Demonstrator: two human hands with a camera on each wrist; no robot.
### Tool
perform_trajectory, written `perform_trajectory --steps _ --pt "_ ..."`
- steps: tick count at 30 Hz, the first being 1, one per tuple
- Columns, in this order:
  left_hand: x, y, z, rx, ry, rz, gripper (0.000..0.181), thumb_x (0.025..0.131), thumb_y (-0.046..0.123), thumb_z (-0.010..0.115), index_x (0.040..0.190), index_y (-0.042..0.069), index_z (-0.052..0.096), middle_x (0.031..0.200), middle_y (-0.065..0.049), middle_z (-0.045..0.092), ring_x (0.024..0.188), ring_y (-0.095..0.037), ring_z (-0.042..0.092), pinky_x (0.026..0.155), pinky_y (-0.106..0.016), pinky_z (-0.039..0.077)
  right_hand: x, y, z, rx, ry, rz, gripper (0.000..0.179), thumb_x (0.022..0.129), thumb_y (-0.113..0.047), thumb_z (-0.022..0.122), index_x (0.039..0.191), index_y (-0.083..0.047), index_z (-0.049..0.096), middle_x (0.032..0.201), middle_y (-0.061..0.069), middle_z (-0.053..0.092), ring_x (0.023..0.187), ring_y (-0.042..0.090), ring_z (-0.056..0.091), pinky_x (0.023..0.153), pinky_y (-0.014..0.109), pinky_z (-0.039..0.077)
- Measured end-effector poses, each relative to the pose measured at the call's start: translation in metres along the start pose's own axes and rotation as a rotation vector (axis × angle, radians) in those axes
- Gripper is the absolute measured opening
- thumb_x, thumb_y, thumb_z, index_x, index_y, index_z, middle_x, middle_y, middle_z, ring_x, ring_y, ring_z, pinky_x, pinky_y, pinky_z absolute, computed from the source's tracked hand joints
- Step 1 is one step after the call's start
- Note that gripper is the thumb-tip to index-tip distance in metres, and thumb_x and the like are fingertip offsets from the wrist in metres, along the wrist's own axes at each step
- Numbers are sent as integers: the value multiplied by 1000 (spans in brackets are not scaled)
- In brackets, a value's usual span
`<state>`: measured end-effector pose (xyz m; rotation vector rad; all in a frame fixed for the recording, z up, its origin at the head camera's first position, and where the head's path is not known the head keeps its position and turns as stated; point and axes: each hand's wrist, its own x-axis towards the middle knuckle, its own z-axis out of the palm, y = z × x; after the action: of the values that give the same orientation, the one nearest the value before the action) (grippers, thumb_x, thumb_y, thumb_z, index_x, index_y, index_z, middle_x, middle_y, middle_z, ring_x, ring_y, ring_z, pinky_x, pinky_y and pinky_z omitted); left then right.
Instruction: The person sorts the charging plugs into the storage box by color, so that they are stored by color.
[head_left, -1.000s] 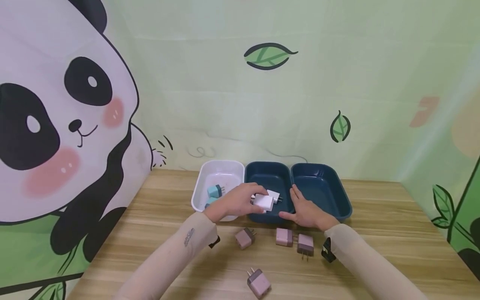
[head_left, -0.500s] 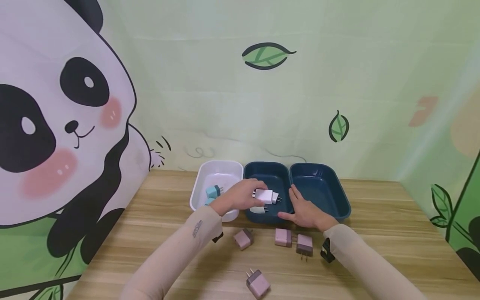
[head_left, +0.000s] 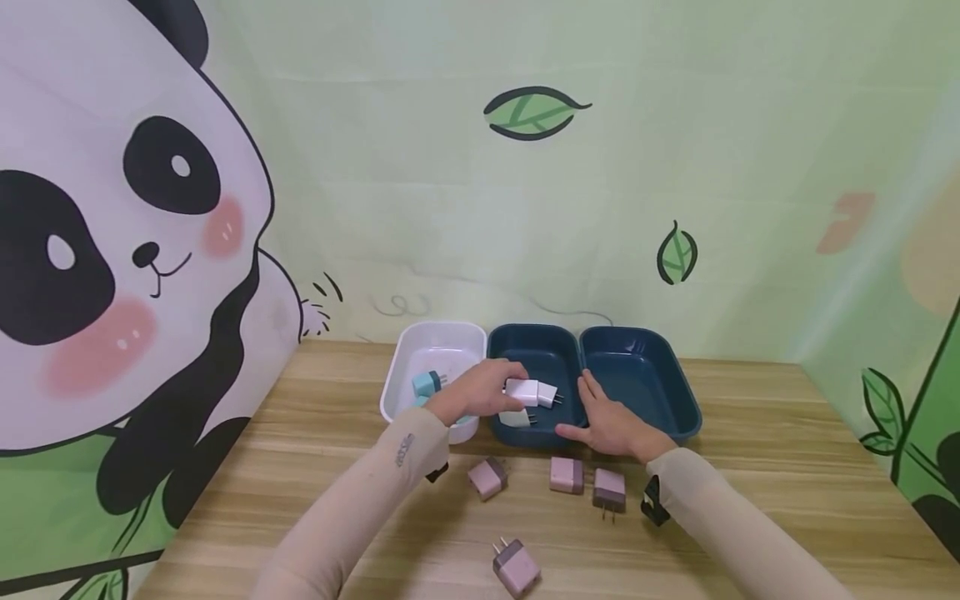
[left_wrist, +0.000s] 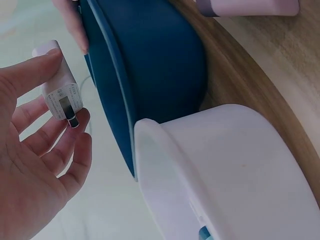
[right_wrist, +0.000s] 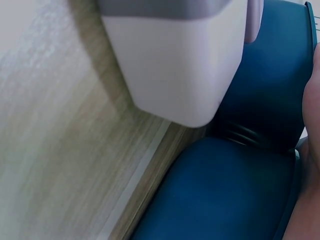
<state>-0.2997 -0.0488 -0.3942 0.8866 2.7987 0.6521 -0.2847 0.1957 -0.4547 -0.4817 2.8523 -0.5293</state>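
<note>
My left hand reaches over the middle dark blue tray. Thumb and fingers pinch a white charger plug, whose printed end and prong show in the left wrist view. Another white charger plug lies just right of it in the tray, and a third white plug lies nearer the front wall. My right hand rests with straight fingers along the adjoining rims of the middle tray and the right dark blue tray; its thumb points left across the middle tray's front corner.
A white tray on the left holds light blue charger plugs, partly hidden by my left arm. Several pink charger plugs lie on the wooden table in front of the trays. A printed cloth backdrop rises behind.
My left hand has moved slightly farther back with the white charger plug, uncovering the plug near the front wall. My right hand has stayed in place at the rims.
</note>
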Motion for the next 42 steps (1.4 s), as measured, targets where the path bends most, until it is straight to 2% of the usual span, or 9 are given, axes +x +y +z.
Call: perform_trajectory --steps 14,27,42 --pt "10 -9 2 -16 -12 -73 35 85 26 71 117 17 61 108 -2 62 88 -16 54 77 -28 47 1 0 1 -4 -3 5 109 80 -69 55 150 0 7 157 16 -5 133 44 28 103 57 29" --pt "22 -19 12 -33 -30 -147 36 84 25 73 117 17 62 113 -3 61 92 -17 54 84 -33 46 1 1 1 -9 9 -13 109 81 -68 55 150 2 7 157 16 -4 131 44 33 103 55 30" --pt "28 -23 13 -29 -53 -186 35 84 25 73 117 18 62 111 -2 61 91 -18 54 83 -32 46 0 -2 0 -1 6 2 109 80 -68 55 150 1 8 157 15 -4 131 44 32 103 56 29"
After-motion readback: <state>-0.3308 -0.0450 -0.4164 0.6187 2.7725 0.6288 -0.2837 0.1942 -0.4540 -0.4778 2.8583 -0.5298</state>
